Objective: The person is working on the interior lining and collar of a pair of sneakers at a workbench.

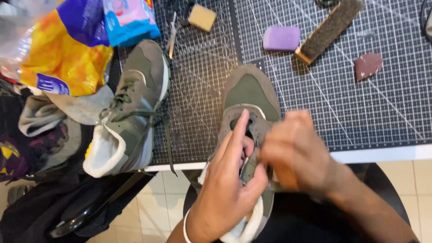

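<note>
left hand (231, 180) and blurred right hand (294, 155) grasp the olive shoe (252, 92) overhanging the mat edge (382, 146).

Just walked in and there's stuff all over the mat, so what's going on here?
A person holds a green sneaker at the table edge with both hands, the left hand on its opening, the right hand blurred beside it. Its pair, still laced, lies to the left. A brush and purple block sit on the cutting mat.

Dark gridded cutting-mat surface (360, 108) carries olive laced sneaker (130, 112), purple block (281, 38), wooden bristle brush (328, 28), tan sponge (202, 17), maroon sanding piece (367, 65).
</note>
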